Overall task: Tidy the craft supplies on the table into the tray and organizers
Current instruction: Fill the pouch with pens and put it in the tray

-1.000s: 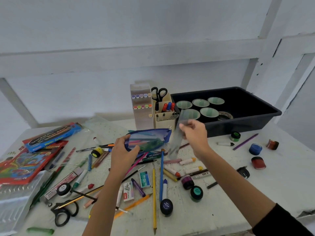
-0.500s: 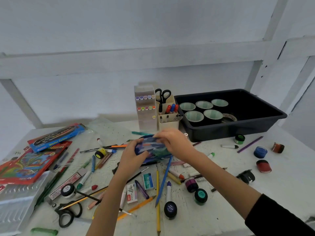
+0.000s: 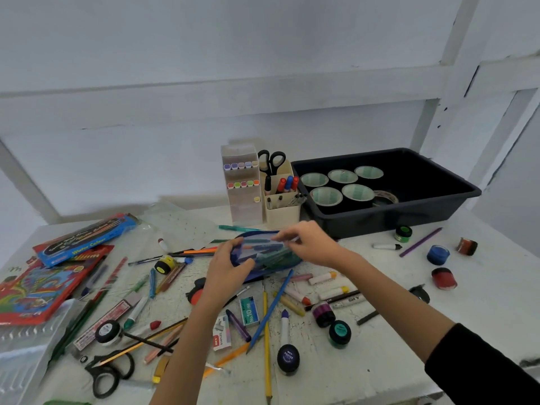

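Pouch [image 3: 264, 254] of clear blue plastic sits mid-bench, just near the organizers. Left hand [image 3: 226, 268] fingers grasp its left end; right hand [image 3: 311, 244] fingers pinch its top edge. Best to steady the left end while closing, keeping pens inside.

One head-worn wide-angle view, looking forward and down from the near edge of the worktop [image 3: 482, 290]. Close range: forearms enter from the bottom edge. The far wall [image 3: 263, 54] fills the upper half; straight lines bow outward.
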